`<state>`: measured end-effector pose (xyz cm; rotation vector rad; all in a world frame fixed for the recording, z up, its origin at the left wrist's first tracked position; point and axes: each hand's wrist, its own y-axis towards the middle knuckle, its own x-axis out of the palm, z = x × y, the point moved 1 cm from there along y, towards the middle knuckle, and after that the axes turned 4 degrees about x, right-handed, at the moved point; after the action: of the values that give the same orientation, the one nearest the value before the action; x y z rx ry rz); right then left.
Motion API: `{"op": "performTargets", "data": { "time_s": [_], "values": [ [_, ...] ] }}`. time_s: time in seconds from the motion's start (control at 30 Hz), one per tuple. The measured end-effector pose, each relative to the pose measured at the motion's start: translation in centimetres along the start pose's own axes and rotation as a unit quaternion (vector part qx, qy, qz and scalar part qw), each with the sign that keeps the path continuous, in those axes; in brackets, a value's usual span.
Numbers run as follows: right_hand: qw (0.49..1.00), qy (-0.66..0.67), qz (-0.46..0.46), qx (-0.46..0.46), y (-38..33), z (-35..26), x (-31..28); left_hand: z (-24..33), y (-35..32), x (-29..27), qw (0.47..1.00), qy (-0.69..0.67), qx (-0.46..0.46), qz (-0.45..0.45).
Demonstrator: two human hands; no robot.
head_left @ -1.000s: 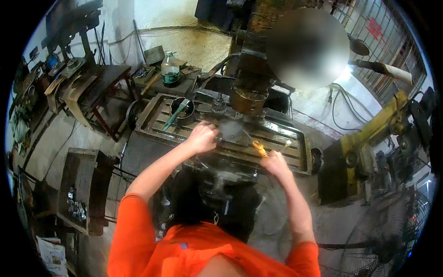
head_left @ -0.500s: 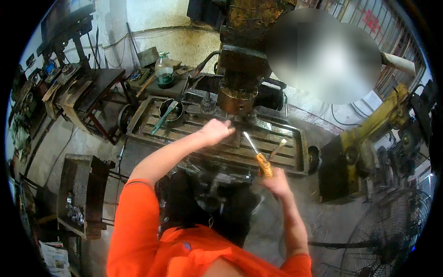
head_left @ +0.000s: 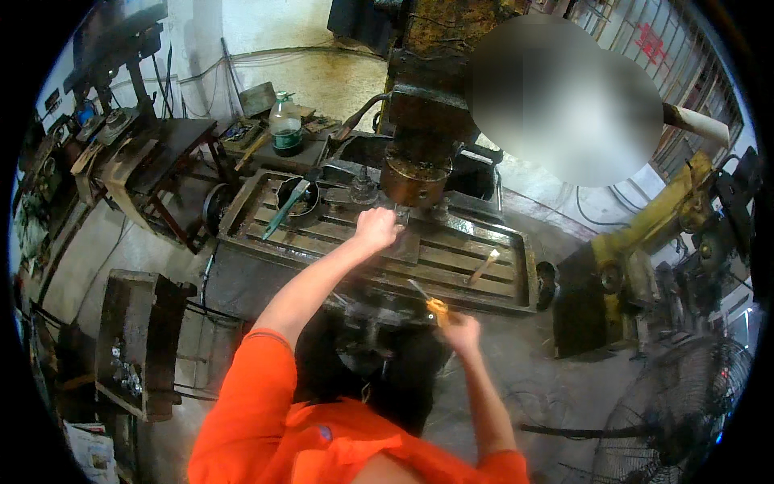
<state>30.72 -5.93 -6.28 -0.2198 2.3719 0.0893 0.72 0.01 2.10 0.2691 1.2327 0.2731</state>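
My left hand [head_left: 379,229] is closed just under the brown cylindrical spindle head [head_left: 416,182] of a drilling or milling machine. Its fingertips face the spindle, and what they pinch, if anything, is hidden. My right hand [head_left: 462,331] grips the yellow handle of a screwdriver [head_left: 437,311] in front of the table's near edge. The metal blade points up and to the left, toward the slotted machine table [head_left: 322,252], apart from the spindle.
On the table are a small brush [head_left: 484,266] at the right and a round pot [head_left: 301,206] with a green-handled brush [head_left: 282,211] across it. A bottle of green liquid [head_left: 285,125] stands behind. A metal bin [head_left: 121,323] is at left, a fan [head_left: 677,411] at lower right.
My right hand has drawn the screwdriver back toward my body and to the left, away from the spindle. My left hand stays below the spindle, with its forearm shifted slightly right.
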Motion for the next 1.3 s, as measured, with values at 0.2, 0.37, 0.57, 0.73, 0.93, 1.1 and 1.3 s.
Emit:
{"op": "performTargets", "data": {
  "time_s": [0.2,0.37,0.57,0.73,0.93,1.1,1.3],
  "values": [
    [0.999,0.038,-0.011,-0.004,-1.3,-1.4,-7.4,-0.9,0.8,1.1,0.998,0.021,0.028,0.057],
    [0.979,0.023,0.129,-0.159,1.2,-10.3,-20.3,-1.0,0.5,0.1,0.999,0.006,-0.032,0.030],
    [0.778,0.306,0.265,-0.480,6.9,-24.9,-37.0,-1.9,1.3,0.4,0.999,-0.024,-0.031,-0.007],
    [0.771,0.407,0.145,-0.468,5.3,-28.8,-40.5,-1.4,1.9,-0.5,0.997,-0.049,-0.050,-0.038],
    [0.768,0.316,0.152,-0.535,1.1,-22.2,-33.3,-1.8,1.9,0.8,0.998,-0.053,-0.038,0.018],
    [0.771,0.329,0.193,-0.510,0.1,-22.0,-31.5,-2.0,1.8,0.7,0.997,-0.063,-0.044,0.013],
    [0.787,0.285,0.211,-0.506,-0.1,-22.3,-32.8,-1.8,1.9,1.5,0.997,-0.058,-0.029,0.052]
  ]
}}
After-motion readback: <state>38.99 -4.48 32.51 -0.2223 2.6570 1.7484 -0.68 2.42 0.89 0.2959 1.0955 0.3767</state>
